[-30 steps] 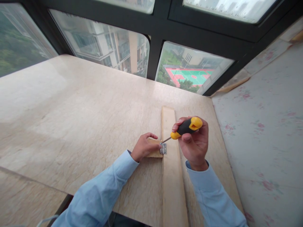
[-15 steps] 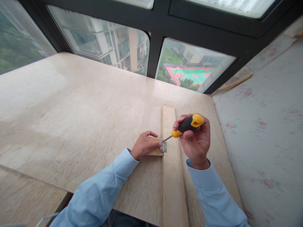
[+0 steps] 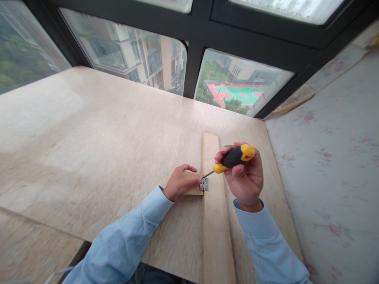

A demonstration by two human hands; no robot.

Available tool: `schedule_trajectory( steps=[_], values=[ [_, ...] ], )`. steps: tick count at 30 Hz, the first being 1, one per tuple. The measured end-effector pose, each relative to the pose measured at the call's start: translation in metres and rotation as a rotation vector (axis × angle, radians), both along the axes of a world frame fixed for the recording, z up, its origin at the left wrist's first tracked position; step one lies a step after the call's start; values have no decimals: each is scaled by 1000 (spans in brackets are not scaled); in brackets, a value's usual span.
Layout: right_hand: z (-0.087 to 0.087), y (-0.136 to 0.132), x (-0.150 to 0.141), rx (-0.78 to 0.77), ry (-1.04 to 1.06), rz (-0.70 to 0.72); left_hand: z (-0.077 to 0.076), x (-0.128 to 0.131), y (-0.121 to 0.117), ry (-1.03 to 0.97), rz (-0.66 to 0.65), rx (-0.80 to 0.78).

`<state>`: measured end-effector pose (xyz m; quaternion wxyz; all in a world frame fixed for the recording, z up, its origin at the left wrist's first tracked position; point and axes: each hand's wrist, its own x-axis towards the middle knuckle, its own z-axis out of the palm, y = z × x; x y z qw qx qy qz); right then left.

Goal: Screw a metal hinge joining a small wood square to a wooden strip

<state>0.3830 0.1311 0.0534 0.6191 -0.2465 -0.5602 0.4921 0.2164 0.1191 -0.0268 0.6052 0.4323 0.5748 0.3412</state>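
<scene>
My right hand (image 3: 244, 179) is closed round the black and yellow handle of a screwdriver (image 3: 233, 158). Its shaft slants down to the left, and the tip meets the upper left part of a small silver hinge (image 3: 205, 184). The hinge lies across the joint between a short wooden block (image 3: 194, 191) and a long wooden board (image 3: 216, 221). My left hand (image 3: 181, 183) grips the short block, its thumb at the hinge's left edge. Whether a screw sits under the tip is too small to tell.
Beneath the wood is a beige marble-patterned sill (image 3: 103, 146), with a dark front edge near me. Dark window frames (image 3: 251, 43) stand behind it. A wall with flowered paper (image 3: 328, 169) closes off the right side. A pale cable (image 3: 59, 273) shows at lower left.
The screwdriver handle has turned slightly in my right hand, its yellow end showing a different side. My left hand, the block and the board keep their places; the view has shifted a little.
</scene>
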Motion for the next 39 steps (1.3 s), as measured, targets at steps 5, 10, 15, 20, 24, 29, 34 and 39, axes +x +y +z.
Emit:
schedule_trajectory(
  steps=[5,10,15,20,24,29,34,39],
  values=[
    [1,1,0,7,36,10,-1,0,1,-2,-2,-2],
    [-1,1,0,-7,24,8,-2,0,1,-9,-4,0],
    [-2,1,0,4,5,-7,-1,-1,1,-30,-7,-17],
    [-4,3,4,28,7,55,0,-1,1,-5,-8,-1],
    [-4,4,9,127,-120,0,2,0,1,2,-5,-19],
    [7,0,14,177,-339,-248,1,0,1,1,-3,-23],
    [21,-9,17,121,-458,-162,1,0,1,31,1,3],
    [21,-12,13,63,-437,-148,2,-1,1,15,-1,-6]
  ],
)
